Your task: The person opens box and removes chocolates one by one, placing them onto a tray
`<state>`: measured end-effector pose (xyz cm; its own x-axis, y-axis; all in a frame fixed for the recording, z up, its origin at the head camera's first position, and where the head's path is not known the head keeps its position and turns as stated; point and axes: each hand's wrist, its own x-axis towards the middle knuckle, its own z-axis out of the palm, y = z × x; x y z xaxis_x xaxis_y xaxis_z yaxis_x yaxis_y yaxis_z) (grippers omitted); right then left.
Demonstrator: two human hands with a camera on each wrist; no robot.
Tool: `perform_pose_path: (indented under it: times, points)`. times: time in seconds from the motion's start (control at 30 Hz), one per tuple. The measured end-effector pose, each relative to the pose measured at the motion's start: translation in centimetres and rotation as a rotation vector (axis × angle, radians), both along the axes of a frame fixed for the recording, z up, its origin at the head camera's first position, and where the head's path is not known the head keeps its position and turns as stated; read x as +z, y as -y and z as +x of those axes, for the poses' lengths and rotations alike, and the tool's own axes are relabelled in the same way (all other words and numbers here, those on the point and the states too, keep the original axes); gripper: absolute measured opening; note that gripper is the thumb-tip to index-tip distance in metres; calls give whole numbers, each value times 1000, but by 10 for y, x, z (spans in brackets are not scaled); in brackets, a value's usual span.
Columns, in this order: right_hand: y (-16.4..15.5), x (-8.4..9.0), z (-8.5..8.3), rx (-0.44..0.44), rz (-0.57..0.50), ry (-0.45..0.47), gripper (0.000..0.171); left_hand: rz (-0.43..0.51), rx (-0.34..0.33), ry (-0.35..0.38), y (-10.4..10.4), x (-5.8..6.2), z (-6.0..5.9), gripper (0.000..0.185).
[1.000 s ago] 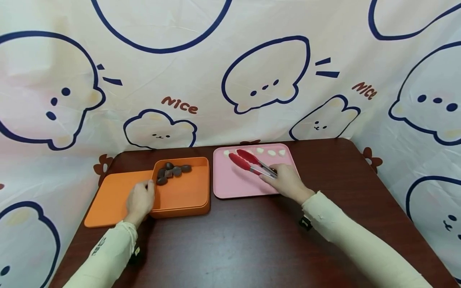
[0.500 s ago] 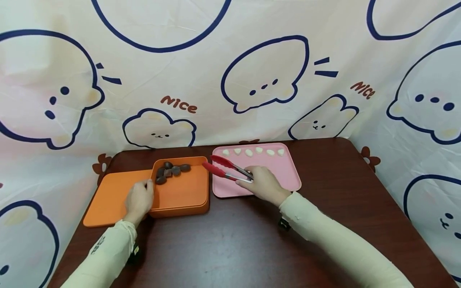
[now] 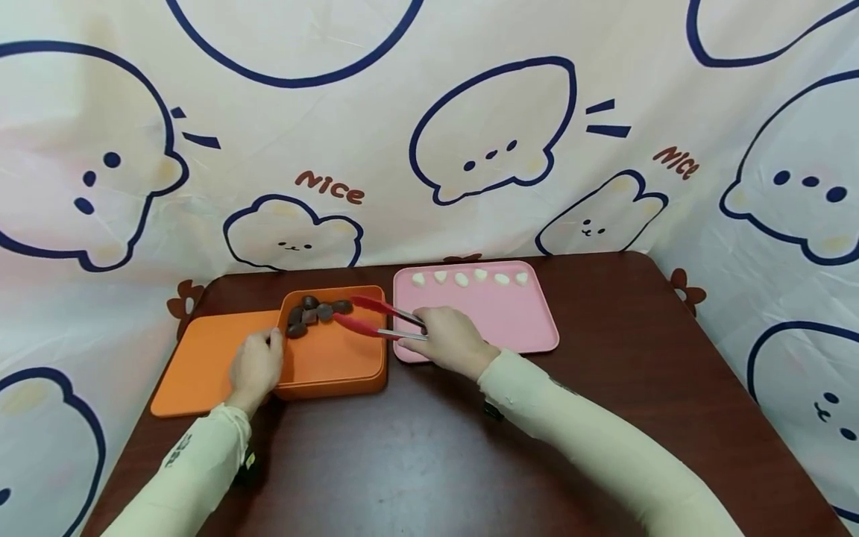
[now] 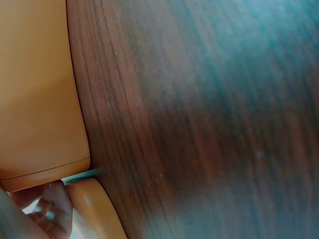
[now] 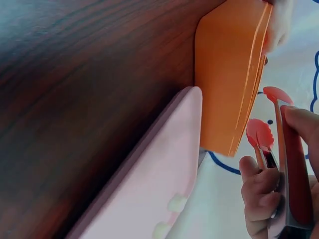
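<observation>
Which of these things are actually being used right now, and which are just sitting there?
In use: right hand gripping the red tongs, tips open over the dark pieces in the orange box; left hand on the box's edge.

Sitting there: orange lid, pink tray, white pieces.

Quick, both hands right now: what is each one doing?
Left hand: grips the wall of the orange plastic box.
Right hand: holds the red-tipped metal tongs, tips apart over the box.

Bare table (image 3: 429,447) in front of both trays, tongs (image 3: 365,317) spanning the box (image 3: 335,362) interior, stones (image 3: 315,313) crowding its far-left corner, left hand (image 3: 257,367) blocking its left wall.
</observation>
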<state>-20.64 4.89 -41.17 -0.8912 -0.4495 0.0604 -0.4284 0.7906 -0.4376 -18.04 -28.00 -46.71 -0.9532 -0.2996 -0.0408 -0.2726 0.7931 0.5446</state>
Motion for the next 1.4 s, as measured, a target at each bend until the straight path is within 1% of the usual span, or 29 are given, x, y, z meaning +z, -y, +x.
perform_pose_path:
  times: [0.13,0.3,0.43,0.6,0.9,1.0,1.27,1.4]
  points:
    - [14,2,-3,14,109,-43,38,-9,2,-5,0,2,-2,55]
    - [30,4,-2,54,198,-92,40,-14,2,-2,0,2,-1,55]
    - [42,-1,-3,82,263,-139,36,-13,0,-7,2,2,0,55]
    - [53,-7,-4,76,334,-176,37,-6,-2,-10,2,2,1,54]
    - [68,-10,-6,80,392,-310,38,-8,1,0,0,8,3,54]
    - [73,-13,-7,75,409,-352,37,-13,-1,1,0,7,3,54]
    - [79,-18,-4,72,494,-520,36,-13,5,2,-2,5,2,53]
    - [79,-20,-5,87,515,-568,39,-9,5,-7,-3,5,1,53]
